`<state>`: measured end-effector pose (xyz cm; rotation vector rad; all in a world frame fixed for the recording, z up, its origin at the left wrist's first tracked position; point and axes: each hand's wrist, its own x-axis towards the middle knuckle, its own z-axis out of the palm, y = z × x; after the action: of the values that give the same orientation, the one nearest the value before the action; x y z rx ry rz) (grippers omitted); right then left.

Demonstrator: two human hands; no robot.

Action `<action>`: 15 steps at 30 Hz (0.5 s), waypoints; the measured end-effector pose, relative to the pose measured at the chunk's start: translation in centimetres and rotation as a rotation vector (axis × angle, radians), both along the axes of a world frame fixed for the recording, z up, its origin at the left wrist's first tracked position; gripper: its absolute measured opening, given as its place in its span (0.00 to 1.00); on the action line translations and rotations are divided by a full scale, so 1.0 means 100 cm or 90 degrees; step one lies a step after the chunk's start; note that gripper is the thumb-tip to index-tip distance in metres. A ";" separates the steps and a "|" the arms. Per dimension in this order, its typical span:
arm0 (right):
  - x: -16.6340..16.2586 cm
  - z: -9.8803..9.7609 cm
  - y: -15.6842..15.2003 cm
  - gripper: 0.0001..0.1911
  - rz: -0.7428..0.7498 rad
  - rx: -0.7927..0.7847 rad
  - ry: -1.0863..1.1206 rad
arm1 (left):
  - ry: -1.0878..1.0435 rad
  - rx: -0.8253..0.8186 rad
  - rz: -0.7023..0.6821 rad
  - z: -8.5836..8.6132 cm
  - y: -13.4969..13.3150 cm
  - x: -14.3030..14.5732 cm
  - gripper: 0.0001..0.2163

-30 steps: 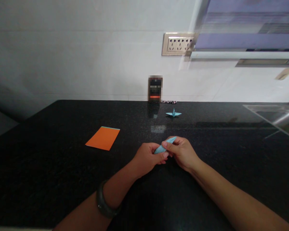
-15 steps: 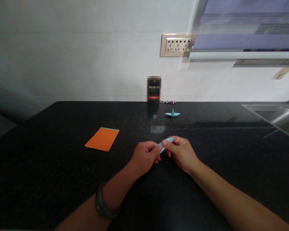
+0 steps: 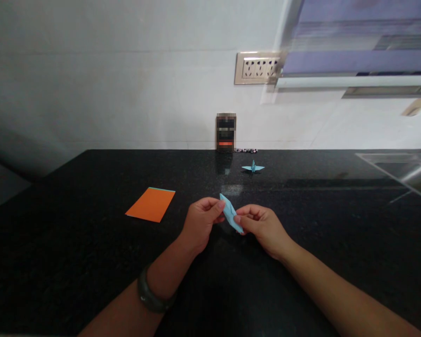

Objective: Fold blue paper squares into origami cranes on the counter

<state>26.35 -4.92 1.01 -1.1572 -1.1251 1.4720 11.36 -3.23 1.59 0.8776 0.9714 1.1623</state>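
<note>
A narrow, light-blue folded paper (image 3: 230,214) is held between my two hands, just above the black countertop (image 3: 210,299). Thumb and fingers of my left hand (image 3: 202,221) pinch it near its upper left part. At its lower right end, my right hand (image 3: 261,225) grips it the same way. The paper slants from upper left down to lower right, with a fold line along its face. Beyond the hands stands a light-blue origami crane (image 3: 253,167) with its wings spread. A dark bangle (image 3: 150,294) circles my left wrist.
Orange square paper (image 3: 151,205) lies to the left, with a blue-green edge showing beneath. A phone-like blurred object (image 3: 226,132) leans on the wall, a beaded strap (image 3: 247,150) beside it. A metal sink (image 3: 403,168) is at the right; a socket panel (image 3: 256,68) is on the wall.
The folded paper has turned from slanting up to the right to slanting down to the right. My hands have moved slightly apart, showing more of it, and the view has shifted a little.
</note>
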 end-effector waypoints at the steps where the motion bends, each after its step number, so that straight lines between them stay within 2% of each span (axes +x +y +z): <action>1: -0.001 0.001 -0.001 0.11 0.006 -0.004 -0.012 | -0.006 0.002 0.003 0.000 0.000 0.000 0.11; 3: -0.001 0.003 -0.001 0.11 0.000 0.000 -0.022 | -0.016 0.004 -0.023 0.000 -0.002 0.000 0.12; 7: 0.000 0.005 -0.001 0.12 -0.041 0.011 -0.012 | 0.004 -0.003 -0.150 -0.001 -0.003 0.000 0.12; 15: 0.002 0.003 0.002 0.13 0.008 0.008 -0.044 | 0.008 -0.030 -0.128 -0.003 -0.002 0.002 0.11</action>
<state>26.56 -4.72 1.30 -1.2021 -1.1886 1.4432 11.56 -3.44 1.32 0.9239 0.8958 0.9600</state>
